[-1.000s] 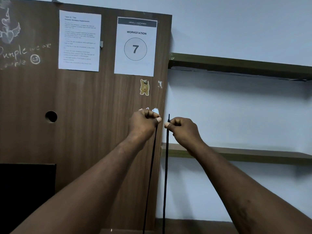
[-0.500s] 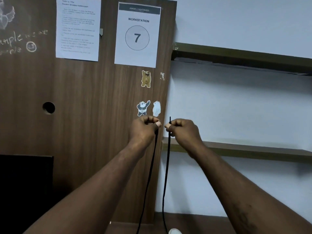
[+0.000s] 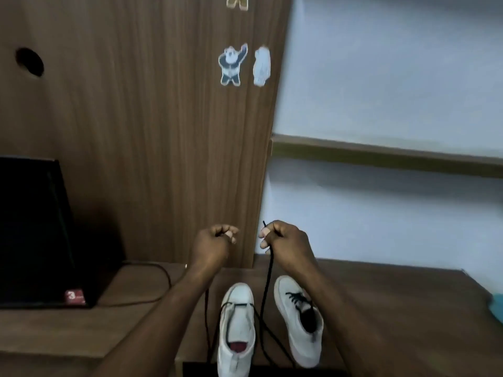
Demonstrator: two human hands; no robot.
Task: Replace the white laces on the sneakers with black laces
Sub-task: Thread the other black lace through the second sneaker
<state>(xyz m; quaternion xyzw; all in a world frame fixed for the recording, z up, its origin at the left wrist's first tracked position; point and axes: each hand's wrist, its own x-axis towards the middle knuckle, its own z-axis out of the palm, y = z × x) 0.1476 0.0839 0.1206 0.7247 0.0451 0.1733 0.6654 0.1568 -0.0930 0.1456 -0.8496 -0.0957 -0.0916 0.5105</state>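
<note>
1. Right hand (image 3: 283, 240) pinches one end of the black lace (image 3: 268, 281), tip poking up. Left hand (image 3: 215, 240) is fisted, likely gripping the other end, but the strand is hidden behind the forearm.
2. Lace runs through the bottom eyelets of the left sneaker (image 3: 238, 293) on the desk (image 3: 394, 308). Right sneaker (image 3: 284, 291) is already black-laced.
3. Level both ends, pull snug, then cross to the next eyelets.

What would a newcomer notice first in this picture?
The left hand and right hand, held up mid-frame, each pinch an end of a black lace that runs down to the left sneaker on the wooden desk. To its right, the right sneaker is already laced in black.
</note>
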